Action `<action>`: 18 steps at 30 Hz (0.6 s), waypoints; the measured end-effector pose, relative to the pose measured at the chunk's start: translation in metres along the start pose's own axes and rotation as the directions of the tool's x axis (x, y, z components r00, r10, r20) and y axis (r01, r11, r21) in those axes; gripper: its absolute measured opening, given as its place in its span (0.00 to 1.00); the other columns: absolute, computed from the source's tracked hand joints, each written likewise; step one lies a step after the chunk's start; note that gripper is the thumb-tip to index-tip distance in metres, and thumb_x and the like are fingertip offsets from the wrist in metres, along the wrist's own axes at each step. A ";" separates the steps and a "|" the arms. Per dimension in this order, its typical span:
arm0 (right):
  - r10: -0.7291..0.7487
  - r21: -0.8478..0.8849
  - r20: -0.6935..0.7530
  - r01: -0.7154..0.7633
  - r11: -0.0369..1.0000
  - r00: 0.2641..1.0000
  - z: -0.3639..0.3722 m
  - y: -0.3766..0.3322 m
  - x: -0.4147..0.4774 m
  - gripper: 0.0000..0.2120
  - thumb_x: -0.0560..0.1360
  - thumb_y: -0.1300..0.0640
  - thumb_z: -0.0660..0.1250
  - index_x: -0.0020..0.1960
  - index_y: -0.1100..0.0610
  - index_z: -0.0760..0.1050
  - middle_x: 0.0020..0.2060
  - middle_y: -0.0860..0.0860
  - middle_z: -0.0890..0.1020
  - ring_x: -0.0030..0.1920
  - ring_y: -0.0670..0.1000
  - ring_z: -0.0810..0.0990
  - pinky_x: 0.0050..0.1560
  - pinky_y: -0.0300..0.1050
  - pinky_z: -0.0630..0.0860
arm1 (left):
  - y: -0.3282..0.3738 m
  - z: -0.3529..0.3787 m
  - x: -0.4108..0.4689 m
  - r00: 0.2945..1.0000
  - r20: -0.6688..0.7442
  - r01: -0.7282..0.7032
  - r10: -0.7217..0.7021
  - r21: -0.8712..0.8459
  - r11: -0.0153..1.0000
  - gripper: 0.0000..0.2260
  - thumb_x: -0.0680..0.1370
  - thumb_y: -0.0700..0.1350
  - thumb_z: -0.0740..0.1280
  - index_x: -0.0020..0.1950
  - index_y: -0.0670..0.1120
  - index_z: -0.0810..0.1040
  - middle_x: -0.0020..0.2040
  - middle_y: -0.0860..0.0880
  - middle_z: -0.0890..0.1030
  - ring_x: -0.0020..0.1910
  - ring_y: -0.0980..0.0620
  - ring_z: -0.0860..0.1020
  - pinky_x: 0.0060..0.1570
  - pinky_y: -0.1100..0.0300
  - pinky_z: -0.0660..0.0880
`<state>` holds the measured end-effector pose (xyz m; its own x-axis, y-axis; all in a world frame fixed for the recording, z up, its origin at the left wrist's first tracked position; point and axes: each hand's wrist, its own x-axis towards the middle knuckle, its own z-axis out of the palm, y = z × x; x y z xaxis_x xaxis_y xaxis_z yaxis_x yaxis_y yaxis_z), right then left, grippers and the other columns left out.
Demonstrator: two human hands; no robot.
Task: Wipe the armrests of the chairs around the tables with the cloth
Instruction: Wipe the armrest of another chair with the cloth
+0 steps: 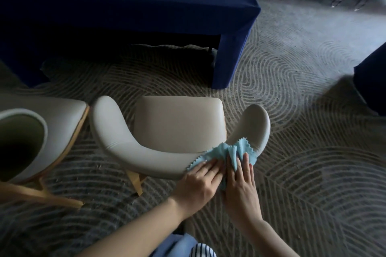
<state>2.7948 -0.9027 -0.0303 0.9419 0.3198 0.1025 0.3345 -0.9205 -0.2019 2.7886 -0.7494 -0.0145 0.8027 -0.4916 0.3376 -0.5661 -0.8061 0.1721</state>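
Left hand (199,181) and right hand (240,185) press flat on limp pale-blue zigzag-edged cloth (243,148) over slick cream leather armrest (257,125), five o'clock; I'd bunch its middle.

Open carpet (302,152) from 1 to 5 o'clock of cream chair (179,127), narrow gap to second chair (60,119) at 9 o'clock, blue-draped surface (125,6) closing off 12 o'clock, dark blue shape (371,81) at far 2 o'clock

Head-worn view, steeply down, close above the chair (179,127).
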 end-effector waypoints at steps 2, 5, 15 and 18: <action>0.009 -0.016 -0.009 -0.009 1.000 1.000 0.004 -0.029 -0.006 0.33 0.69 0.62 0.58 0.73 0.67 0.58 0.72 0.62 0.64 0.74 0.64 0.54 0.73 0.54 0.48 | -0.015 -0.009 -0.023 0.999 -0.041 -0.024 0.025 0.014 1.000 0.17 0.75 0.36 0.57 0.57 0.42 0.82 0.57 0.44 0.82 0.57 0.48 0.80 0.58 0.54 0.76; 0.006 -0.037 -0.010 -0.007 0.999 1.000 0.012 -0.061 -0.011 0.33 0.69 0.61 0.57 0.73 0.67 0.59 0.73 0.62 0.63 0.74 0.64 0.55 0.72 0.56 0.50 | -0.034 -0.021 -0.050 0.994 -0.092 -0.058 0.060 0.024 0.998 0.17 0.75 0.36 0.57 0.57 0.42 0.82 0.57 0.44 0.82 0.58 0.48 0.79 0.60 0.54 0.75; 0.057 -0.075 -0.005 -0.057 0.996 0.998 0.034 -0.190 -0.005 0.29 0.72 0.61 0.50 0.73 0.69 0.61 0.73 0.63 0.61 0.74 0.65 0.57 0.72 0.57 0.51 | -0.120 -0.066 -0.131 0.993 -0.078 -0.088 0.086 -0.022 0.996 0.19 0.74 0.37 0.56 0.59 0.43 0.81 0.59 0.46 0.81 0.60 0.49 0.78 0.60 0.54 0.75; 0.075 -0.095 0.032 -0.072 0.993 0.997 0.040 -0.215 0.002 0.30 0.72 0.61 0.49 0.72 0.70 0.61 0.73 0.64 0.61 0.74 0.66 0.57 0.72 0.58 0.51 | -0.141 -0.079 -0.141 0.994 -0.039 -0.107 0.106 -0.022 0.994 0.19 0.74 0.39 0.55 0.58 0.44 0.82 0.58 0.48 0.82 0.58 0.50 0.79 0.57 0.54 0.76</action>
<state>2.7256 -0.6956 -0.0253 0.9649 0.2568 0.0557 0.2617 -0.9582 -0.1154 2.7404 -0.5409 -0.0130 0.7301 -0.5611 0.3899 -0.6528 -0.7413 0.1556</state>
